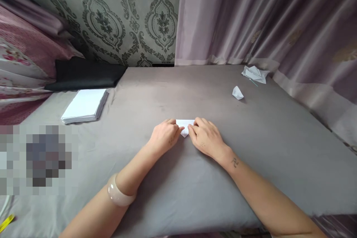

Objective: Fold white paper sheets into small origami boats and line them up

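Observation:
A small folded piece of white paper [184, 123] is held between my two hands over the middle of the grey cloth-covered table [156, 96]. Its top edge is straight and its lower side comes to a point facing me. My left hand [166, 134] pinches its left end, the thumb lying along the front. On the other end, my right hand [205, 135] closes with thumb and fingers. The paper's outer ends are hidden under my fingers.
A stack of white paper [85, 105] lies at the left, before a black folded cover [89, 73]. To the right stands a small folded paper piece [237, 93]; farther back are more folded papers [255, 73]. Something yellow [7, 223] lies at the near left corner. Curtains [223, 15] border the table.

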Demonstrator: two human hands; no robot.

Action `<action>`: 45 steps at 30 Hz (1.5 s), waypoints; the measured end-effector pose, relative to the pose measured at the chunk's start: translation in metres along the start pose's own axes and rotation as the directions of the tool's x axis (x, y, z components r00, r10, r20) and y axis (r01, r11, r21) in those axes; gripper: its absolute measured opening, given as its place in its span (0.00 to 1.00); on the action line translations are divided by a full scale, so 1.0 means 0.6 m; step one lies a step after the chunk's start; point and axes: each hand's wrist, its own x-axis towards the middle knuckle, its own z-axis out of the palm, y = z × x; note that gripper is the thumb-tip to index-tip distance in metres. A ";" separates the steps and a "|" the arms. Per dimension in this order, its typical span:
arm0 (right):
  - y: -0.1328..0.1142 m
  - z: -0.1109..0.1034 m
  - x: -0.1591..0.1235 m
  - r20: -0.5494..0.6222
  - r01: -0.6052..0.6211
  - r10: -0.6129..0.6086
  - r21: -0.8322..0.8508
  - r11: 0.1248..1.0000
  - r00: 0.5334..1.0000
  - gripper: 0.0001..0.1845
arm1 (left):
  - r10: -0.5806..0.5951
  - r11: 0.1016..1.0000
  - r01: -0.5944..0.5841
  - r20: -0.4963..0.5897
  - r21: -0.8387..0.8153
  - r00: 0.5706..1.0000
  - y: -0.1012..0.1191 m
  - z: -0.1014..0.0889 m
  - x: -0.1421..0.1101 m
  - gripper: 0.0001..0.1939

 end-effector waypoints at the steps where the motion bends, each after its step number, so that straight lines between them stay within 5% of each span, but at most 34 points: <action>1: 0.009 0.002 0.005 0.004 -0.015 0.015 0.041 0.999 1.000 0.21 | -0.027 0.997 0.026 -0.016 -0.076 0.999 -0.012 0.000 0.007 0.21; 6: 0.053 0.011 0.030 0.115 -0.094 0.060 0.326 0.941 0.992 0.07 | -0.050 0.930 0.036 -0.030 -0.366 0.998 -0.053 0.014 0.035 0.09; 9: 0.068 0.012 0.036 0.130 -0.096 0.043 0.435 0.895 0.991 0.11 | -0.091 0.900 0.073 -0.021 -0.429 0.996 -0.062 0.017 0.042 0.17; 12: 0.071 0.010 0.037 0.169 -0.064 -0.014 0.447 0.892 0.986 0.19 | -0.098 0.885 0.100 0.027 -0.454 0.995 -0.064 0.016 0.047 0.17; 17: 0.063 0.006 0.037 0.209 -0.092 -0.008 0.462 0.882 0.978 0.14 | -0.111 0.889 0.136 0.081 -0.437 0.990 -0.054 0.010 0.050 0.13; 22: 0.063 0.007 0.038 0.205 -0.127 0.021 0.520 0.844 0.978 0.11 | -0.104 0.868 0.152 0.127 -0.473 0.986 -0.044 -0.011 0.043 0.21; 26: 0.064 0.005 0.038 0.232 -0.145 0.000 0.606 0.782 0.973 0.18 | -0.050 0.877 0.146 0.216 -0.458 0.975 -0.048 -0.018 0.043 0.12; 32: 0.059 -0.003 0.035 0.214 -0.063 -0.092 0.620 0.782 0.972 0.13 | 0.030 0.873 0.058 0.171 -0.485 0.985 -0.054 -0.017 0.042 0.09; 38: 0.066 -0.010 0.033 0.277 -0.143 -0.080 0.696 0.704 0.957 0.11 | 0.066 0.796 0.066 0.194 -0.602 0.979 -0.048 -0.036 0.036 0.12; 41: 0.061 -0.017 0.031 0.120 -0.051 -0.039 0.662 0.748 0.992 0.11 | 0.096 0.837 -0.037 0.080 -0.546 0.992 -0.040 -0.054 0.033 0.12; 45: 0.049 -0.019 0.028 -0.246 0.118 -0.044 0.294 0.948 0.968 0.14 | 0.183 0.949 -0.238 -0.251 -0.207 0.950 -0.034 -0.059 0.032 0.12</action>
